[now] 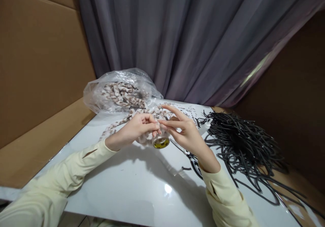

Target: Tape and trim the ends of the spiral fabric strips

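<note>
My left hand point(142, 127) and my right hand point(184, 130) meet over the middle of the table, fingertips together. The left fingers are curled in a pinch. On my right hand the thumb and a finger pinch at the same spot, while another finger stretches out above. What is between them is small and pale; I cannot make it out. Just below the fingertips stands a roll of clear tape point(161, 143) with a yellow and black core. Fluffy brown-and-white strips point(110, 129) lie behind and around my hands, partly hidden by them.
A clear plastic bag point(98, 95) holds more fluffy strips point(123, 93) at the back left. Scissors point(195, 166) and a short black piece point(186, 168) lie near my right wrist, with a small white bottle point(204, 127) behind. Black cords point(243, 142) pile up on the right. Cardboard point(40, 58) walls the left.
</note>
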`<state>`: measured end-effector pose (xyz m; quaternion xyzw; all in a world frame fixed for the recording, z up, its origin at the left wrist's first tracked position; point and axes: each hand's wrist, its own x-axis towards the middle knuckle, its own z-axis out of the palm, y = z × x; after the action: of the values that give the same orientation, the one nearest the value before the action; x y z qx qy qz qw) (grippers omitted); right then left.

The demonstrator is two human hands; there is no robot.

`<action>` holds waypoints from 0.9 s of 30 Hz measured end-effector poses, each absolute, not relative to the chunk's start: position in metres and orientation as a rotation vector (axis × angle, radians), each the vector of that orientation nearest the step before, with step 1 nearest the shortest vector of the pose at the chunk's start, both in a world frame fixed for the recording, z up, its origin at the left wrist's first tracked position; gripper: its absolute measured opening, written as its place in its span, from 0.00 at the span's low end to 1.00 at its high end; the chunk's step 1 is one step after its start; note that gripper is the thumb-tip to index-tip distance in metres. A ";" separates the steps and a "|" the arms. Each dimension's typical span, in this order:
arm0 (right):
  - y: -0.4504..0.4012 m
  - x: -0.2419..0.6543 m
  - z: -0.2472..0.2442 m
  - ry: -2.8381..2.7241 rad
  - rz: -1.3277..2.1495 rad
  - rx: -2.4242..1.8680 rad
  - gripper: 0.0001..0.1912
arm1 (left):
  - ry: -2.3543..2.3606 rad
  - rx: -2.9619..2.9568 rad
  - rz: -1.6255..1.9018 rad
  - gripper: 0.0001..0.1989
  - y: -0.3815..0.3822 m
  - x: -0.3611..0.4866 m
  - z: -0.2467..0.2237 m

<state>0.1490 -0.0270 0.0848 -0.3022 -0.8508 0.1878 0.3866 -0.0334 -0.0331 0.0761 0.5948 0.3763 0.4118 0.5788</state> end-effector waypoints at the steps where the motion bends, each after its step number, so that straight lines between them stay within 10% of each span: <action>1: -0.028 0.149 0.085 -2.169 0.459 -0.769 0.11 | 0.907 1.414 0.941 0.10 -0.035 -0.033 0.077; 27: -0.029 0.152 0.083 -2.293 0.396 -0.956 0.13 | 1.051 1.501 0.868 0.07 -0.042 -0.027 0.082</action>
<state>0.1521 -0.0294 0.0829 -0.3614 -0.8673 0.1496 0.3078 -0.0269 -0.0422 0.0821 0.6285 0.4401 0.3633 0.5285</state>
